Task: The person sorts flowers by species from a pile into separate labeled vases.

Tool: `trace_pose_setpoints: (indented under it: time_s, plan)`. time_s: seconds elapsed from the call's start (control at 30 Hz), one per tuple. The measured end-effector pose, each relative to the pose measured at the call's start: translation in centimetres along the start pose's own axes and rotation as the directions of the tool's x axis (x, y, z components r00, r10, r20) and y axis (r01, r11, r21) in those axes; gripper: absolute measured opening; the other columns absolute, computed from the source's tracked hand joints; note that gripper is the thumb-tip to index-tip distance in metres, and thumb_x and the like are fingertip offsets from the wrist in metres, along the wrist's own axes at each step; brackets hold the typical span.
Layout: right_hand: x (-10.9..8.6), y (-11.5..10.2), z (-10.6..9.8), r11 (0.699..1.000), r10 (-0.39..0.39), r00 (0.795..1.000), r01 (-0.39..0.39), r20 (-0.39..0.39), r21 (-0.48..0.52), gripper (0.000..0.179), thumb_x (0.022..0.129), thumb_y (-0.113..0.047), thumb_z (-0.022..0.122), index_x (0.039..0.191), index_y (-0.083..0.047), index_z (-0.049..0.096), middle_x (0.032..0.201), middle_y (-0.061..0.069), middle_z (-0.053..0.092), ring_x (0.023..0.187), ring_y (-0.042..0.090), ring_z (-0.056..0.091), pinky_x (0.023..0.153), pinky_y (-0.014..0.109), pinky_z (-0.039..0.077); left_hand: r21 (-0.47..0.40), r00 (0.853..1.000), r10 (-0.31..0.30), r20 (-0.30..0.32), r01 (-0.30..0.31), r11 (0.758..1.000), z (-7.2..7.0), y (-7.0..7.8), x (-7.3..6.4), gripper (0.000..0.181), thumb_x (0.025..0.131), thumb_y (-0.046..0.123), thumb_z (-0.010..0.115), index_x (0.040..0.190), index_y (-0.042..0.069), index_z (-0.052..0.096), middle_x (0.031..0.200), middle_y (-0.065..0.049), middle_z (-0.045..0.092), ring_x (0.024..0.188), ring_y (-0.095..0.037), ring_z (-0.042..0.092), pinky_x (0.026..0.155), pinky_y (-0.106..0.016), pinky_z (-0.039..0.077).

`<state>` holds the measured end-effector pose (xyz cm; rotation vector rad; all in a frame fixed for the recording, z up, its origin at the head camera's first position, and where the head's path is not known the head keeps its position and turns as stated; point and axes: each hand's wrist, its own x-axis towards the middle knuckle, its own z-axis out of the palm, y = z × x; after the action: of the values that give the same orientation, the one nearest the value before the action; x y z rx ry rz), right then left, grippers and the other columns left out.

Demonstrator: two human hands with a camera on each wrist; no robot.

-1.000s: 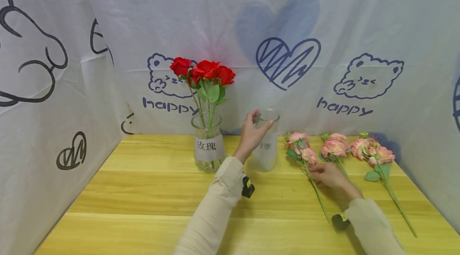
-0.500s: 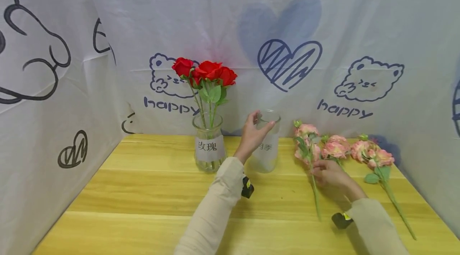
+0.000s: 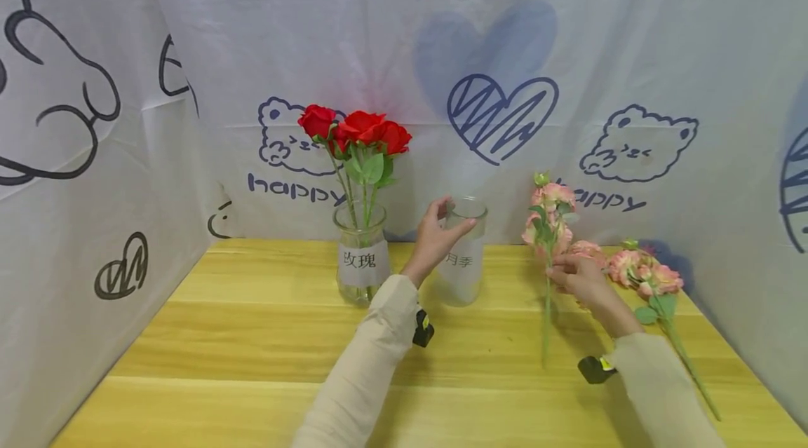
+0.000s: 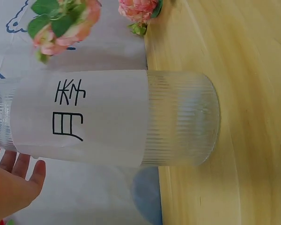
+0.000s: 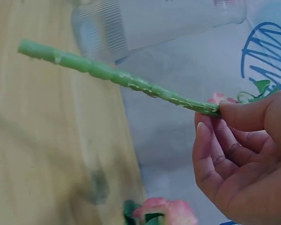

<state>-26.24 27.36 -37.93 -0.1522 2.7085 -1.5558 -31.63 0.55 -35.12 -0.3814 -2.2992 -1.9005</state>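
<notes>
My left hand [image 3: 432, 241] holds a clear glass vase [image 3: 463, 280] near its rim, thumb on one side and fingers on the other. The vase stands upright on the wooden table; its ribbed base and white label [image 4: 103, 117] show in the left wrist view. With thumb and fingertips, my right hand [image 3: 587, 287] pinches the green stem [image 5: 107, 72] of a pink artificial flower [image 3: 552, 224]. This flower is raised nearly upright to the right of the vase, blooms at the top. Its bare stem end points down toward the table in the head view.
Left of the held vase stands another glass vase [image 3: 356, 287] with red roses [image 3: 362, 127] in it. Two more pink flower stems lie at the right, one flower [image 3: 656, 276] near the table's right edge, the other partly behind my right hand. A printed cloth [image 3: 391, 27] hangs behind.
My right hand has lifted the nearest pink flower from lying on the table, tipping it from slanted to nearly upright. My left hand has stayed at the vase's rim.
</notes>
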Motion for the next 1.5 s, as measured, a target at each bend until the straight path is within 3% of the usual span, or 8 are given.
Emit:
trace_pose_setpoints:
  time_s: [0.2,0.43,0.63,0.73,0.97,1.17,1.3,1.5]
  plan:
    - [0.5,-1.8,-0.2,0.999,-0.006,0.999,0.005,-0.049,-0.031,0.048,0.1,-0.014,0.053,0.134,0.016,0.042,0.124,0.034,0.054,0.103,0.035,0.06,0.076,0.031,0.057,0.005,1.0,0.019,-0.003,-0.019,1.0,0.0,-0.8,-0.1,0.074,0.083,0.025,0.077,0.145,0.009,0.039,0.142,-0.008,0.046,0.13,-0.025,0.041,0.107,-0.04,0.038]
    - [1.1,-4.2,-0.3,0.998,-0.03,0.997,0.034,-0.073,0.057,0.052,0.1,-0.018,0.053,0.139,0.014,0.038,0.126,0.029,0.053,0.097,0.015,0.059,0.083,0.026,0.054,0.004,0.999,-0.038,-0.01,0.038,0.999,0.1,-1.6,-0.4,0.074,0.083,0.031,0.077,0.143,0.006,0.042,0.141,-0.014,0.045,0.128,-0.029,0.043,0.104,-0.046,0.04]
    - [1.6,-5.9,-0.5,0.993,-0.04,0.995,0.049,-0.087,0.103,0.051,0.1,-0.019,0.053,0.138,0.013,0.04,0.127,0.029,0.052,0.093,0.007,0.058,0.08,0.02,0.053,0.011,1.0,-0.031,0.005,0.031,0.999,0.1,-2.6,-0.6,0.072,0.084,0.031,0.076,0.142,0.006,0.043,0.139,-0.011,0.047,0.127,-0.027,0.043,0.105,-0.044,0.04]
    - [1.8,-6.8,-0.7,0.994,-0.04,0.994,0.05,-0.106,0.099,0.049,0.1,-0.022,0.054,0.136,0.01,0.044,0.122,0.022,0.056,0.094,0.008,0.058,0.081,0.022,0.053,0.012,1.0,-0.028,0.012,0.028,1.0,0.2,-2.8,-0.6,0.071,0.084,0.031,0.076,0.142,0.006,0.043,0.139,-0.011,0.047,0.126,-0.027,0.044,0.104,-0.044,0.04]
    - [2.0,-8.5,-1.0,0.982,-0.09,0.982,0.115,-0.164,0.152,0.045,0.099,-0.022,0.055,0.131,0.01,0.048,0.099,-0.01,0.061,0.091,0.003,0.058,0.082,0.025,0.055,-0.003,0.999,-0.024,0.032,0.024,1.0,0.2,-2.8,-0.6,0.073,0.085,0.03,0.075,0.143,0.006,0.04,0.141,-0.012,0.045,0.126,-0.029,0.043,0.104,-0.044,0.04]
    - [2.3,-9.5,-1.2,0.979,-0.068,0.977,0.105,-0.202,0.174,0.049,0.1,-0.026,0.054,0.136,0.007,0.046,0.115,0.004,0.059,0.095,0.005,0.057,0.084,0.023,0.053,-0.027,0.998,-0.034,0.044,0.035,0.999,0.1,-2.8,-0.7,0.074,0.086,0.029,0.074,0.145,0.005,0.038,0.144,-0.012,0.042,0.129,-0.03,0.042,0.105,-0.045,0.039]
    - [2.7,-10.1,-1.5,0.969,-0.054,0.974,0.104,-0.218,0.224,0.049,0.1,-0.025,0.054,0.139,0.004,0.045,0.113,0.0,0.06,0.098,0.006,0.057,0.085,0.021,0.053,-0.028,0.998,-0.039,0.046,0.041,0.999,0.1,-2.8,-0.7,0.074,0.086,0.029,0.074,0.146,0.005,0.037,0.145,-0.012,0.042,0.129,-0.029,0.041,0.106,-0.045,0.039]
    - [3.5,-11.2,-1.8,0.942,-0.065,0.962,0.147,-0.264,0.303,0.03,0.099,-0.023,0.056,0.122,-0.003,0.053,0.106,-0.001,0.061,0.094,0.007,0.058,0.079,0.018,0.053,-0.029,0.998,-0.046,0.045,0.048,0.998,0.1,-2.8,-0.5,0.075,0.086,0.031,0.074,0.146,0.006,0.037,0.145,-0.012,0.042,0.129,-0.029,0.042,0.105,-0.044,0.039]
